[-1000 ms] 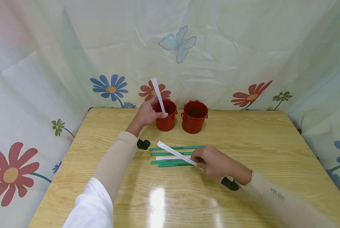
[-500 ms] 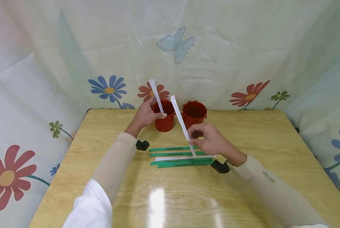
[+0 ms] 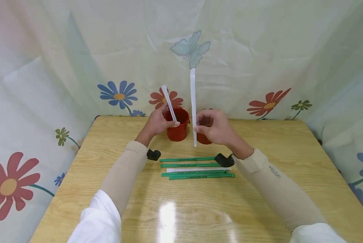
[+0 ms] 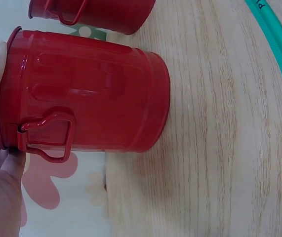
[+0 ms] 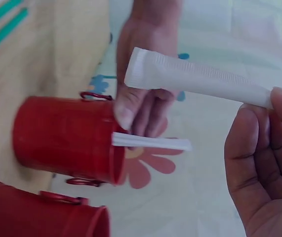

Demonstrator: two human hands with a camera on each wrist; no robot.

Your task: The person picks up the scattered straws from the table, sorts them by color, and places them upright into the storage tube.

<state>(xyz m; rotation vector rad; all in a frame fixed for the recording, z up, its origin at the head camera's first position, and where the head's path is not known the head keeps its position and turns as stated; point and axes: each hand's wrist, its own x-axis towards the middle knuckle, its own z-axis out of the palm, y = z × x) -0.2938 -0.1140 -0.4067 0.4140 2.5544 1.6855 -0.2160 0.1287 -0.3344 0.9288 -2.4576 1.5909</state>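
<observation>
In the head view my left hand (image 3: 157,123) grips the rim of the left red bucket (image 3: 177,134), thumb on the near side. White paper-wrapped straws (image 3: 168,101) lean inside that bucket; how many is unclear. My right hand (image 3: 215,127) pinches another white paper-wrapped straw (image 3: 193,98) near its lower end and holds it upright, just right of the left bucket and in front of the other red bucket (image 3: 204,139). The right wrist view shows this straw (image 5: 195,78) between thumb and fingers, apart from both buckets. In the left wrist view the fingers (image 4: 5,158) touch the bucket rim.
Several green-wrapped straws (image 3: 188,165) and one white-wrapped straw (image 3: 196,169) lie side by side on the wooden table (image 3: 157,202), nearer me than the buckets. A flowered curtain (image 3: 230,67) hangs close behind the buckets.
My right hand has lifted a white straw from beside the row on the table, moving it up and away toward the buckets and turning it upright. The left hand stays at the left bucket.
</observation>
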